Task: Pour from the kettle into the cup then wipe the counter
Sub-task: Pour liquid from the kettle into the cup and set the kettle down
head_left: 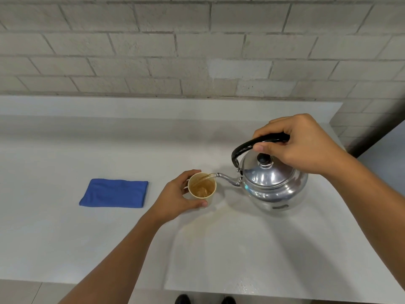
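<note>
A shiny metal kettle (274, 183) with a black handle hangs tilted to the left over the white counter (241, 249). My right hand (300, 141) grips its handle from above. A thin brown stream runs from the spout into a small paper cup (202, 186), which holds brown liquid. My left hand (177, 198) wraps around the cup's left side and steadies it on the counter. A folded blue cloth (114, 193) lies flat to the left of the cup, apart from both hands.
A pale brick wall (197, 51) rises behind the counter, with a low white ledge at its foot. The counter ends at the right behind the kettle and at the front edge near my shoes (205, 299).
</note>
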Motion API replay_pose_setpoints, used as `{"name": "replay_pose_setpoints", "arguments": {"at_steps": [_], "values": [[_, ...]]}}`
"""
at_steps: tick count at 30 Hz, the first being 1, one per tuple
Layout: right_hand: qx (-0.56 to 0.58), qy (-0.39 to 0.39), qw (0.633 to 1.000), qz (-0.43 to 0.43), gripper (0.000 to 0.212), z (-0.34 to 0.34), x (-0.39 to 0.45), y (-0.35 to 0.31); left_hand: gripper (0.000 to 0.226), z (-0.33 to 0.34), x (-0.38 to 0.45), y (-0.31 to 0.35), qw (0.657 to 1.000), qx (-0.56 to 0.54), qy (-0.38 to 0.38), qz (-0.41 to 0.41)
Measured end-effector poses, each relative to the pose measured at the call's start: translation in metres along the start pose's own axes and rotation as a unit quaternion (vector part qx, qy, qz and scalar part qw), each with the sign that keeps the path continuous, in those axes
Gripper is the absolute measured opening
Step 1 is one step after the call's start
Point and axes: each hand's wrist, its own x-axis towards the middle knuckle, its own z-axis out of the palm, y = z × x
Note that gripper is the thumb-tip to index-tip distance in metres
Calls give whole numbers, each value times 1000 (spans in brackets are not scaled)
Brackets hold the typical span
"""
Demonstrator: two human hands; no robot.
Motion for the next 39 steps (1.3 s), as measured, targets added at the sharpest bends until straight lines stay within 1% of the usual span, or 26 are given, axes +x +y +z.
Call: {"name": "replay_pose_setpoints", "arguments": {"at_steps": [3,8,12,14,19,23,28,30,35,39], "values": [[34,24,999,13,12,-3,-5,8,85,-1,-1,1,1000,2,-2,-3],[95,55,994,8,13,-3,-15,22,84,-1,-2,2,1000,2,-7,-8],[131,87,988,14,15,0,-22,34,96,-6,0,6,1000,0,-23,-9],[140,101,985,15,15,0,-23,39,97,-10,2,18,1000,2,-10,16],[157,122,980,11,13,-3,-16,44,70,-13,23,79,990,16,48,134],[155,130,979,7,11,-7,-1,46,57,-11,54,130,981,-33,31,188],[154,149,977,13,10,-10,21,54,52,-6,94,165,985,-10,-35,170],[160,155,975,17,10,-9,29,59,51,1,106,169,986,9,-43,158],[174,151,972,39,10,-1,43,82,29,19,132,160,988,51,-4,147],[168,137,974,62,9,5,54,103,26,26,148,150,988,84,16,131]]}}
